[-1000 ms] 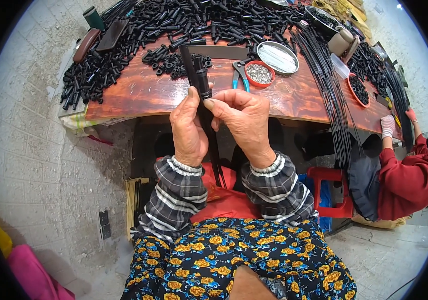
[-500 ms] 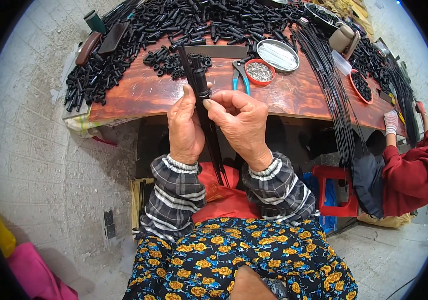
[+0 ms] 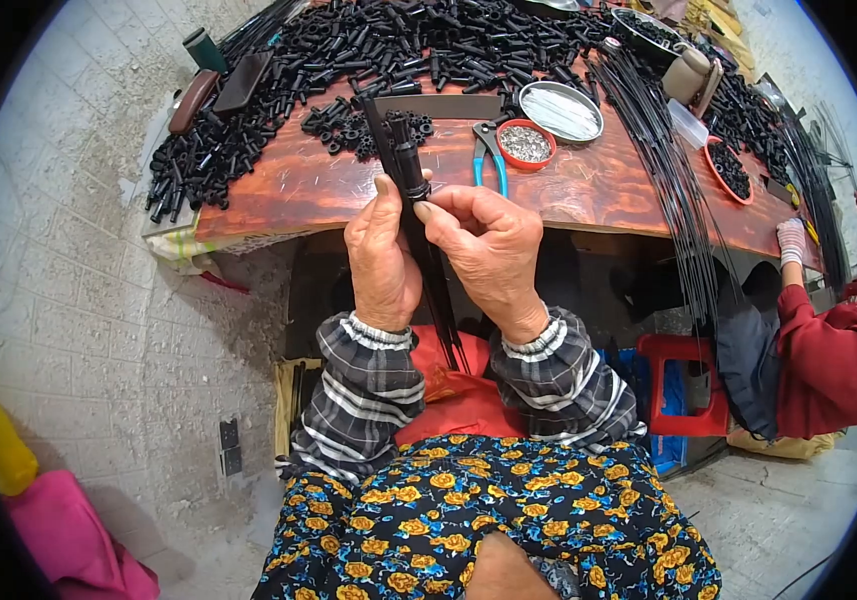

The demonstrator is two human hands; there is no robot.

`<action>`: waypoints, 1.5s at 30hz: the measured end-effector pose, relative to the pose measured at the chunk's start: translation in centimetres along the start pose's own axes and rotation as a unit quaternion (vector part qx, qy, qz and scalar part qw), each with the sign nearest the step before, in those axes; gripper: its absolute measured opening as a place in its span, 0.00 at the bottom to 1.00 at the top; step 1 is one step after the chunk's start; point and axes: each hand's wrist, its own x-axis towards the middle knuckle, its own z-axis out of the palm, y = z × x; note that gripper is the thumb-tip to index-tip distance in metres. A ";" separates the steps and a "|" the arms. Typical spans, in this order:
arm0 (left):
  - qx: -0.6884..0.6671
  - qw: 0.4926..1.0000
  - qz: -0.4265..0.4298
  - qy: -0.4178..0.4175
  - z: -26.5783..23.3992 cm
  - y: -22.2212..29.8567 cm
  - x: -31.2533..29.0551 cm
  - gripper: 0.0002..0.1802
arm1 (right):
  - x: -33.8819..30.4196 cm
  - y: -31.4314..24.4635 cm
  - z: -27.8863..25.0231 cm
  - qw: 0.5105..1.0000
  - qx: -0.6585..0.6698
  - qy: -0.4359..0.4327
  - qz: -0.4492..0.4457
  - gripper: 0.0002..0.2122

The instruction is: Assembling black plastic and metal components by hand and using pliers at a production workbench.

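Both of my hands are raised in front of the table edge around a bundle of long, thin black rods. A black tubular piece stands at the top of the bundle, with a ringed collar near my fingertips. My left hand is closed around the rods from the left, its thumb pointing up. On the other side, my right hand pinches the collar of the tubular piece between thumb and forefinger. The lower rod ends hang down toward the red cloth on my lap.
Piled black tubular parts cover the back of the wooden table. Nearer are blue-handled pliers, a red dish of metal bits and a plate of white strips. Black rods overhang at right, near another person's gloved hand.
My hands keep nearly the same hold on the rods and the tubular piece. The whole view has shifted slightly, moving the scene a little to the right and down.
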 end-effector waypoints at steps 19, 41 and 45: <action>0.017 0.999 0.038 0.020 0.4 1.4 -1.5 0.24 | -0.9 -0.9 0.5 0.994 0.095 -0.001 0.056 0.04; 0.017 0.993 -0.007 -0.119 -1.2 1.2 0.2 0.23 | -1.6 -13.6 -4.2 0.792 0.250 -0.487 -0.271 0.08; -0.014 0.996 -0.014 -0.088 -1.4 1.5 -0.3 0.21 | -1.9 -13.4 -4.9 0.803 0.269 -0.441 -0.298 0.07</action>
